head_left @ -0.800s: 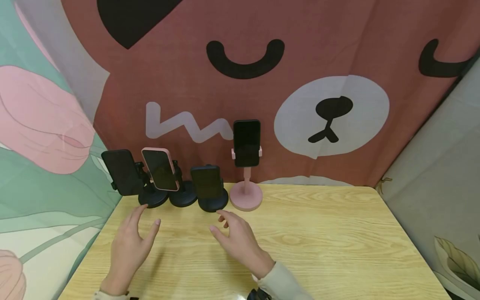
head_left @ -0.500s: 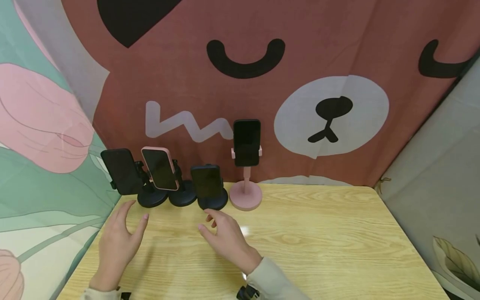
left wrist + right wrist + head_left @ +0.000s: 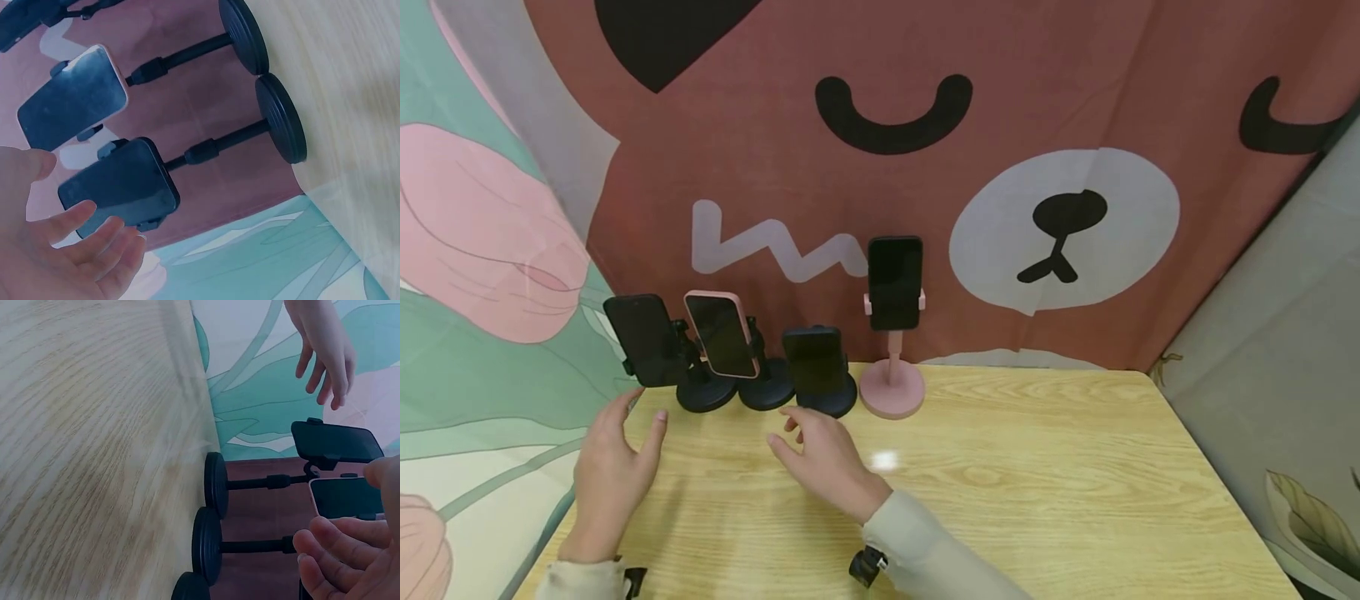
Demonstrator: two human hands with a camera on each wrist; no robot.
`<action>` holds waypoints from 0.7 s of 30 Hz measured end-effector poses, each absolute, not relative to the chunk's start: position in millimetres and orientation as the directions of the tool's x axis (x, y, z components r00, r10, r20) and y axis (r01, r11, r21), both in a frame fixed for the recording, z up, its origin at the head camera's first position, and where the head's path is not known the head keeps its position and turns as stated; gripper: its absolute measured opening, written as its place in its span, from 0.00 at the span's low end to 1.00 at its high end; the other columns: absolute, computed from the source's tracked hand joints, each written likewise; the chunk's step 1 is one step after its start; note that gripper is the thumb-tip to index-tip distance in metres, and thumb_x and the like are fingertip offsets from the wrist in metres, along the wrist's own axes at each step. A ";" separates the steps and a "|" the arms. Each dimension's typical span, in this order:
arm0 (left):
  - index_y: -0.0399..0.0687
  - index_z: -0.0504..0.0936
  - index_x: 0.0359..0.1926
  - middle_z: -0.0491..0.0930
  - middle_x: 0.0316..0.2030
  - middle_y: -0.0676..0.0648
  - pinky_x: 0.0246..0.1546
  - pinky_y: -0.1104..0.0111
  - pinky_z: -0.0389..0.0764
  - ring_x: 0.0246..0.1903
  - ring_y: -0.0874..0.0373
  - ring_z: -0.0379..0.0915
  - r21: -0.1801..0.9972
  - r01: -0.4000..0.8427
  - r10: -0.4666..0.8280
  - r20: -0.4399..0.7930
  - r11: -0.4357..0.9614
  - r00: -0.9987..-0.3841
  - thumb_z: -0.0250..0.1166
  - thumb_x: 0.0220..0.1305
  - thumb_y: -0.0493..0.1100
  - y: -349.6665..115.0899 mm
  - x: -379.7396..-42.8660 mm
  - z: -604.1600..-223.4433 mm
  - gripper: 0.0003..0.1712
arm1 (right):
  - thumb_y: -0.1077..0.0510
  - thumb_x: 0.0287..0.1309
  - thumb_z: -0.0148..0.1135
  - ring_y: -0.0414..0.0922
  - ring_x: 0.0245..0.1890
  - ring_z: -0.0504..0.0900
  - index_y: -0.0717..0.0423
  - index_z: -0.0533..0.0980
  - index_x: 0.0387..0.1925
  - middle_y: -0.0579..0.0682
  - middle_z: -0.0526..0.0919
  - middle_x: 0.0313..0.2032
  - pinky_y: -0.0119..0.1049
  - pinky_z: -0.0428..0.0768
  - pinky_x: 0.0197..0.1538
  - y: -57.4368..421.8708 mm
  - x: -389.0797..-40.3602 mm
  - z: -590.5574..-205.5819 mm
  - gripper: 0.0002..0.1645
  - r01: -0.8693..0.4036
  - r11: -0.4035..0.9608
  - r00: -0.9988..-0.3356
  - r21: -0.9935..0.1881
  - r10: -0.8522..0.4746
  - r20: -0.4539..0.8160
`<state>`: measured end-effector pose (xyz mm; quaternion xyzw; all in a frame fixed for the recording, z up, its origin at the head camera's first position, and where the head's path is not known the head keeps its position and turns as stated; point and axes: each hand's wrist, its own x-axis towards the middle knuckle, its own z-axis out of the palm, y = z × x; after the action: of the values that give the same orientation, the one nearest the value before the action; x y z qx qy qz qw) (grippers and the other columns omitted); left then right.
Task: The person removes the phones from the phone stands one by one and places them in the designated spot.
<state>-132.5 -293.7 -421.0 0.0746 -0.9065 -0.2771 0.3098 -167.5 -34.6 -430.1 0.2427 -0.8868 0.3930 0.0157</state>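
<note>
The left hand [image 3: 610, 475] hovers, fingers loosely spread, near the leftmost phone [image 3: 645, 343], tilted on its black stand [image 3: 705, 393]! The right hand [image 3: 826, 458] hangs relaxed, fingers slightly bent, near the third phone [image 3: 815, 362].

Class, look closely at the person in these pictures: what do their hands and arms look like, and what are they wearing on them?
The left hand and right hand are bare, without gloves. The left sleeve and right sleeve are plain and pale grey-beige. A small black gadget shows beside the right wrist.
</note>
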 end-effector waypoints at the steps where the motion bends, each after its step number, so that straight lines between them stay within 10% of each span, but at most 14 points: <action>1: 0.37 0.74 0.66 0.75 0.62 0.29 0.53 0.36 0.71 0.59 0.31 0.71 0.553 0.033 -0.312 0.518 0.832 -0.797 0.62 0.71 0.45 -295.1 -133.6 -420.6 0.27 | 0.41 0.71 0.59 0.36 0.36 0.79 0.49 0.77 0.63 0.46 0.85 0.47 0.24 0.75 0.37 -36.6 -168.6 -429.5 0.27 -0.445 0.576 -0.881 -0.686 -0.421 0.218; 21: 0.40 0.69 0.71 0.74 0.63 0.30 0.46 0.44 0.72 0.56 0.33 0.72 0.629 -0.026 -0.403 0.464 0.777 -0.789 0.56 0.75 0.46 -324.3 -157.7 -410.7 0.29 | 0.42 0.71 0.58 0.38 0.40 0.83 0.44 0.73 0.68 0.43 0.83 0.60 0.23 0.75 0.38 -73.7 -191.6 -422.7 0.29 -0.448 0.568 -0.863 -0.691 -0.478 0.166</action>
<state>-157.7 -324.3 -410.7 0.1201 -0.8930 -0.3115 0.3019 -191.6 -73.7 -422.7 0.2614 -0.8852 0.3843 -0.0197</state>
